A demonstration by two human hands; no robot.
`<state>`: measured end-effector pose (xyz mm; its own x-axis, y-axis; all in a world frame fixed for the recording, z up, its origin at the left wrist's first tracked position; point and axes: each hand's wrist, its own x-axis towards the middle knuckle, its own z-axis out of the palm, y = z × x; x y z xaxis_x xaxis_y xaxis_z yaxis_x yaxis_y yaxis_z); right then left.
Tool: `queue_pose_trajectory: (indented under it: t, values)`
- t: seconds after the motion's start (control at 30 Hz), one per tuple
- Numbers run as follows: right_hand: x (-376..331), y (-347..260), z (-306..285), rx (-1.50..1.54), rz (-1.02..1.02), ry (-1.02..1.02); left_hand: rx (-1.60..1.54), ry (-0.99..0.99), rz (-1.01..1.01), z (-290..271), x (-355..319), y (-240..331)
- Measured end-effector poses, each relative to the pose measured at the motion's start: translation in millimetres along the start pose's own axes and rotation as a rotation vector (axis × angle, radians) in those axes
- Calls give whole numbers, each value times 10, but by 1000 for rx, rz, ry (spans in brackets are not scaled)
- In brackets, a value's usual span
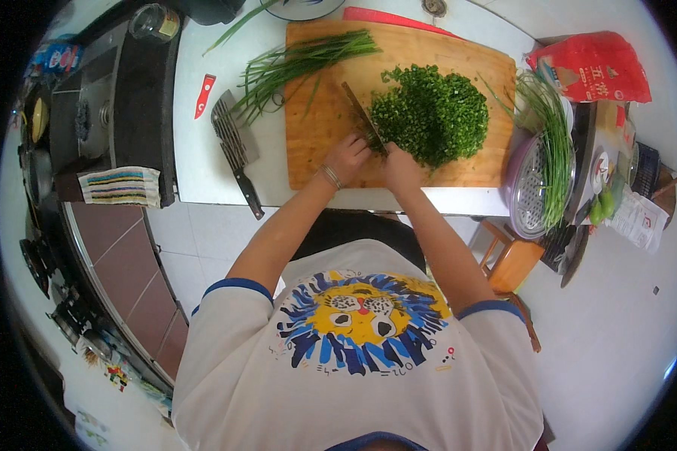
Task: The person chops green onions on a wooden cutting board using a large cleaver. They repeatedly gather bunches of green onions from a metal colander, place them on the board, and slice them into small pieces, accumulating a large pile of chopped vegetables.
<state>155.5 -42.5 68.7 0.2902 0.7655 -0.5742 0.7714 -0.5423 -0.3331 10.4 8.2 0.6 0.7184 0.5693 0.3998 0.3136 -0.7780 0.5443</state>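
My right hand is wrapped round the handle of a kitchen knife, whose blade points away to the far left over the wooden cutting board. To the left of the blade, my left hand has its fingers curled on a few green chives, mostly hidden by the hand and the blade. A large heap of finely chopped chives lies on the board just right of the knife. Uncut chives stretch across the board's far left corner onto the white counter.
A slotted cleaver and a red-handled tool lie left of the board. At the right stands a purple colander with long chives over it. Beyond it is a red bag. A bowl sits at the back.
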Motion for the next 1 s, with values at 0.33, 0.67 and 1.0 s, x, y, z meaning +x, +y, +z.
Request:
queue_pose_trajectory:
  t: [0.33, 0.67, 1.0]
  values:
    - [-320, 197, -68, 222, -81, 180, 11, 116, 27, 115, -41, -43]
    - [-372, 91, -32, 27, -1, 25, 82, 71, 53, -9, -2, -33]
    - [-9, -128, 23, 154, -13, 120, 61, 33, 70, -46, -23, -26]
